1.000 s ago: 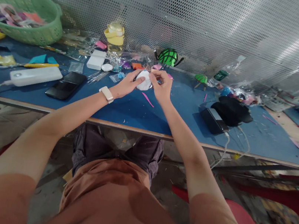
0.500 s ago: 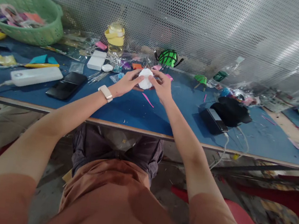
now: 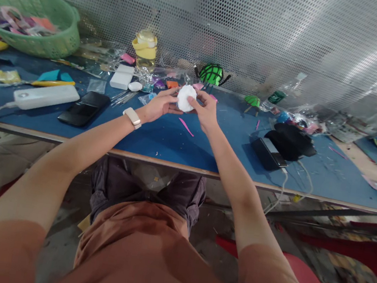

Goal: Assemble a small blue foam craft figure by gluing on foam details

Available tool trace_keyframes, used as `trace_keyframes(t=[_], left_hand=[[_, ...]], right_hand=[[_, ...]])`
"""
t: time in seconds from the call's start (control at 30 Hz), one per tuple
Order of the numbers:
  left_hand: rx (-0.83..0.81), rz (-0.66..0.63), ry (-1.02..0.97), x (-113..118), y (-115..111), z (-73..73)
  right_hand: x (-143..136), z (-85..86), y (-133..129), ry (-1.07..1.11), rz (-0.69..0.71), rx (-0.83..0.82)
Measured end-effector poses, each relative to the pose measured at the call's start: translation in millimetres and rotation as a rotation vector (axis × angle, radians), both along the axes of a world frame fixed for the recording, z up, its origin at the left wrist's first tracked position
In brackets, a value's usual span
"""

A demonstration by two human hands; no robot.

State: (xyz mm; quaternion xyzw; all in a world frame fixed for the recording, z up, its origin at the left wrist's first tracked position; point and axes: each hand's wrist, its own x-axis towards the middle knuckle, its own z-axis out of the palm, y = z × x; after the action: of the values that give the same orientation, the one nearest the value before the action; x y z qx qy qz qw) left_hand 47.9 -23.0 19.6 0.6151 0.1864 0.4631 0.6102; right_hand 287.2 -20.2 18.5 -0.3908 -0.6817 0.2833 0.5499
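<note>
Between my two hands is a round white lump of what looks like soft clay (image 3: pixel 185 97), held above the table toward its back half. My right hand (image 3: pixel 206 109) grips its right side, thumb pressed on the front face and fingers behind. On the left edge, my left hand (image 3: pixel 160 105) holds it with bent fingers reaching under and behind it; their tips are partly hidden. Just below the hands lies a thin pink modelling tool (image 3: pixel 186 127). Orange (image 3: pixel 172 84) and pink packets sit close behind.
A black phone (image 3: pixel 84 108), a white power strip (image 3: pixel 46 96) and a green basket (image 3: pixel 65 38) stand to the left. Behind are a yellow-topped bottle (image 3: pixel 145 50) and a green-and-black turtle-like figure (image 3: pixel 211 74). A black box with a cable (image 3: pixel 266 153) lies right.
The white lump has shifted slightly right and turned. My left thumb has come off its front face to the left edge; my right thumb stays on the front.
</note>
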Motion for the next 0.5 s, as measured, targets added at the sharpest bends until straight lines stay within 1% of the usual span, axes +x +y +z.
trace_keyframes(t=[0.2,0.33,0.5], left_hand=[[0.046,0.012,0.021,0,-6,1.5],[0.109,0.019,0.036,1,-11,5.2],[0.135,0.020,0.036,2,-13,6.9]], right_hand=[[-2,0.6,-2,0.022,0.029,-0.039],[-6,2.1,-4,-0.011,-0.002,0.005],[-7,3.4,-5,-0.069,-0.032,0.061]])
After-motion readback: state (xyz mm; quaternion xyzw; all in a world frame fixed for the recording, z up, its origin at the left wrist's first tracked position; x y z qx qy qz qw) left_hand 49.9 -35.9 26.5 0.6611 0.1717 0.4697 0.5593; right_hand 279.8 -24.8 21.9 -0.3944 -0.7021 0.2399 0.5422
